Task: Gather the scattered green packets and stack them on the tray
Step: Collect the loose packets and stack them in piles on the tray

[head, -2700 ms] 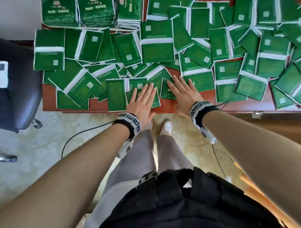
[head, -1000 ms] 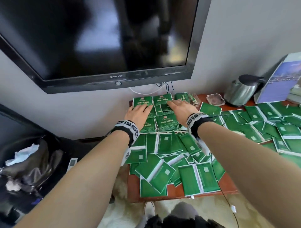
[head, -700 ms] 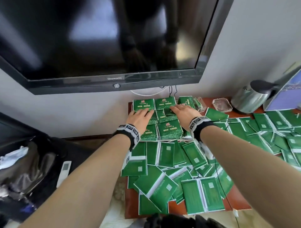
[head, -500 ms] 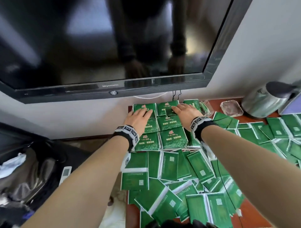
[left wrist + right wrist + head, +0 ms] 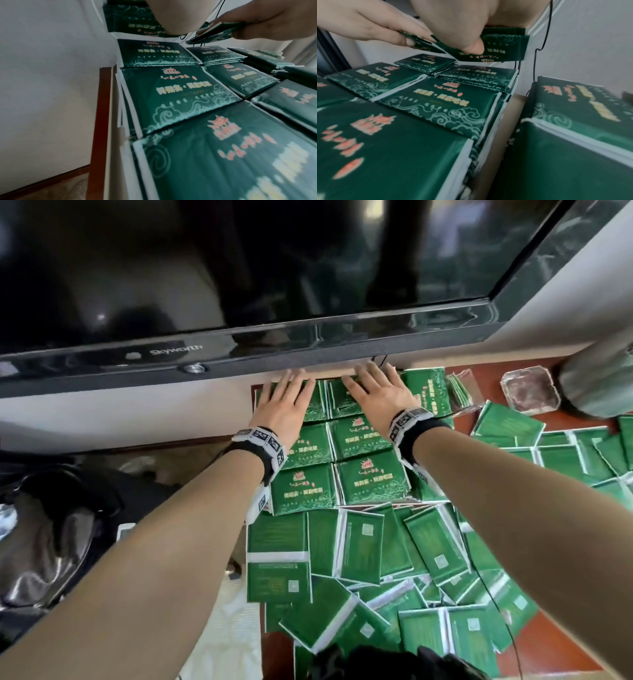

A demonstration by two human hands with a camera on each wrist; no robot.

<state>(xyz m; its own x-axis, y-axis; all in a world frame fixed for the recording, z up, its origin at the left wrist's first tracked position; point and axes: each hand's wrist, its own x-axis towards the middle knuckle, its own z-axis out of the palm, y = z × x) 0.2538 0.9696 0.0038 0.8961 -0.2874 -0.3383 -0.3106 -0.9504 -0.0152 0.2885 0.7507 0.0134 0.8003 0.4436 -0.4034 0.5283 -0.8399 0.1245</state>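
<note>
Neat stacks of green packets (image 5: 370, 481) stand in rows at the back left of the wooden table (image 5: 561, 642), and a pale edge (image 5: 109, 121) shows beside them. Loose green packets (image 5: 363, 546) cover the nearer part of the table. My left hand (image 5: 287, 395) and right hand (image 5: 373, 388) are side by side over the back row, under the television. In the right wrist view, a small bundle of packets (image 5: 496, 46) hangs just above the back stacks. My right thumb (image 5: 474, 47) pinches it from one side, and my left fingers (image 5: 402, 39) grip its other end.
A black television (image 5: 239, 268) hangs on the wall just above my hands. A glass dish (image 5: 529, 393) and a metal kettle (image 5: 596, 378) stand at the back right. A black cable (image 5: 546, 27) runs down the wall. Dark bags (image 5: 51, 525) lie left of the table.
Both hands have moved from the table's front edge to the back stacks. Over the last half second they reached further, to the row at the wall. The head has come closer.
</note>
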